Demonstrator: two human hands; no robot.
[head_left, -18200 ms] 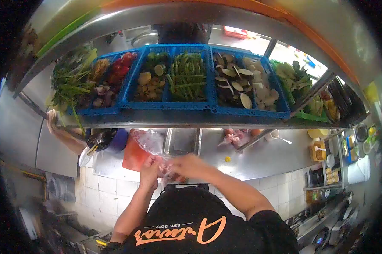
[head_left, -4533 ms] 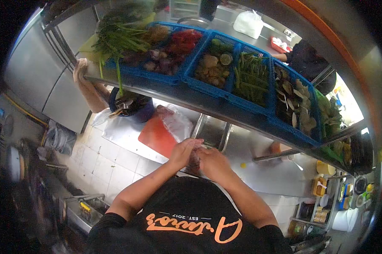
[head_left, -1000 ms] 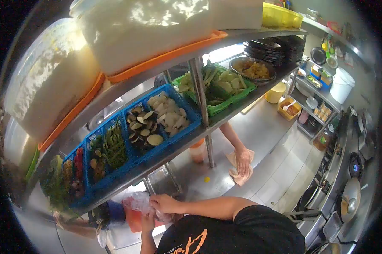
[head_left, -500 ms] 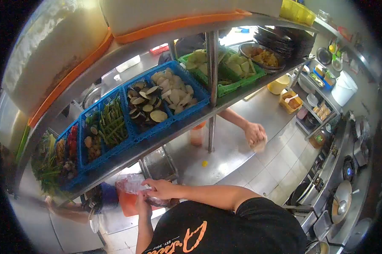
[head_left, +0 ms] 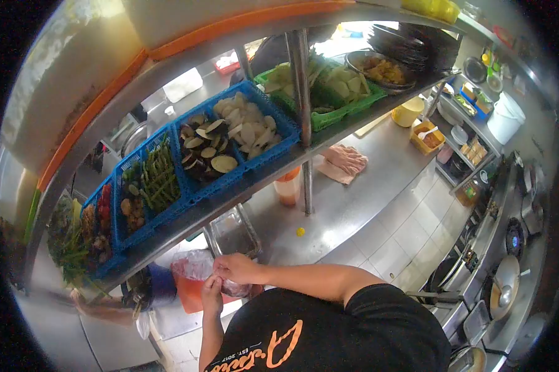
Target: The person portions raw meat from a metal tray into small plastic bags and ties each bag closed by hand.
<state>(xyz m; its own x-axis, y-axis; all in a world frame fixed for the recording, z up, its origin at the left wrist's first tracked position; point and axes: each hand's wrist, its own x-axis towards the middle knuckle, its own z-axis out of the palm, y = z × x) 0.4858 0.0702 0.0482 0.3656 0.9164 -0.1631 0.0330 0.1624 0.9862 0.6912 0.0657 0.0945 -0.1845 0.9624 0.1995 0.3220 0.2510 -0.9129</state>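
My right hand (head_left: 237, 269) and my left hand (head_left: 212, 294) meet low in the view, fingers pinched together on a clear plastic bag (head_left: 199, 268). Part of the bag bulges below my right hand, and something inside it cannot be made out. Beneath the bag lies an orange-red board (head_left: 190, 296). Just beyond my right hand is a metal tray (head_left: 235, 230).
Above runs a steel shelf with a blue basket (head_left: 183, 208) of cut vegetables and a green basket (head_left: 323, 121). An orange-filled container (head_left: 287, 188), a pinkish cloth (head_left: 343, 164) and a yellow scrap (head_left: 300, 232) sit on the steel counter (head_left: 335, 214). Stoves line the right.
My right hand has drawn in against my left, its fingers closing on the bag. The other person's hand over the counter has gone from its place, and a pinkish cloth now lies further back.
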